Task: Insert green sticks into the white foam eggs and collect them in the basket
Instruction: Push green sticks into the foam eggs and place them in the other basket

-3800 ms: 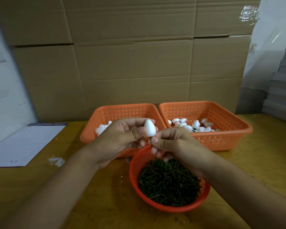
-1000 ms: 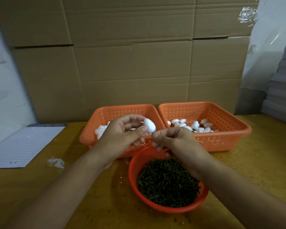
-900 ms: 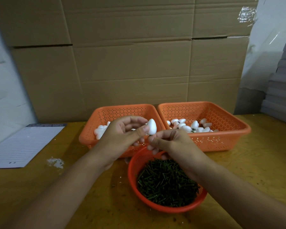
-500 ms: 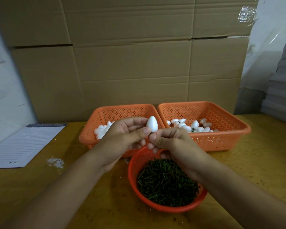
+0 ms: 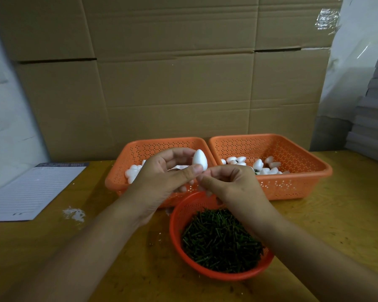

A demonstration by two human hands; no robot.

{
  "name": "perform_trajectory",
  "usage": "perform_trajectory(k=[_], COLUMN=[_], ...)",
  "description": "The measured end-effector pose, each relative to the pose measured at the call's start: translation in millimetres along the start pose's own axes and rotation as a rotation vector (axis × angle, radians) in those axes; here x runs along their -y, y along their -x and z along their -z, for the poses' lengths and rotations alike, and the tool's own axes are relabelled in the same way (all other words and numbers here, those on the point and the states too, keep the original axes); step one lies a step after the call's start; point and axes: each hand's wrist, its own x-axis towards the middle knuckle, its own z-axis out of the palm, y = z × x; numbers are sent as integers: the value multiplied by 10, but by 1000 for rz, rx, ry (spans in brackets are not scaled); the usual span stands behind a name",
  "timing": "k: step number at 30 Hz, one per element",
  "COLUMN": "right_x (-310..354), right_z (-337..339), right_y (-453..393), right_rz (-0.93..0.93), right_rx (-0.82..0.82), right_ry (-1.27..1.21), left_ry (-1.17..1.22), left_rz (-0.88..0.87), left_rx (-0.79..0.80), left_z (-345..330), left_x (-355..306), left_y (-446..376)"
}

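My left hand (image 5: 162, 177) is raised over the near rim of the left orange basket (image 5: 127, 158), palm turned toward me, fingers curled. Its thumb and fingertips pinch the white foam egg (image 5: 199, 159) by its lower, broad end, so the egg stands upright with its pointed end up. My right hand (image 5: 234, 184) comes in from the right at the same height, fingers curled tight, its thumb and forefinger pinched together just under the egg and touching my left thumb. Whether there is a green stick in that pinch I cannot tell; the fingers hide it.

Both forearms run up from the bottom corners and meet in a V above the round red basket (image 5: 179, 216), which is heaped with green sticks (image 5: 220, 240). My right wrist covers its far rim.

The left basket holds loose white eggs, partly hidden behind my left hand. The right orange basket (image 5: 292, 184) stands touching it, side by side, with more eggs (image 5: 264, 166) on its floor.

Behind both baskets cardboard boxes (image 5: 183, 73) close off the back. A lined paper pad (image 5: 33, 188) lies at the left of the wooden table (image 5: 336, 214), with bare tabletop to the right of the baskets.
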Motion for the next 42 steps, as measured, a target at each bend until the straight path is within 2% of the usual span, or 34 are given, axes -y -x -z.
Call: perform_trajectory(k=[5,13,18,23,25,30,34,38,41,42], right_x=[-11,-9,-9,2,24,-9,-149,-243,-197,-150], right_z=[-24,-8,-13,15,133,804,1213,1273,1140,1078], right_y=[16,16,13,-10,-86,-370,-531,-594,-563,-540], right_rz=[46,-25,-13,-35,-62,-69,-185,-163,-19,16], right_rx=[-24,40,18,-43,-71,-250,-354,-453,-425,-363], right_ry=[24,-55,-64,-39,40,528,811,779,772,753], left_ry=[-40,99,118,116,44,-185,-424,-671,-766,-794], left_rz=[-23,28,21,48,35,-19,-40,-42,-49,-54], left_rx=[2,167,163,86,21,-280,-346,-343,-316,-304], left_z=[-8,66,52,62,83,310,510,628,675,686], left_x=[10,-9,7,50,63,100,148,247,282,285], left_y=[2,-1,-7,-30,-53,-172,-217,-245,-264,-275])
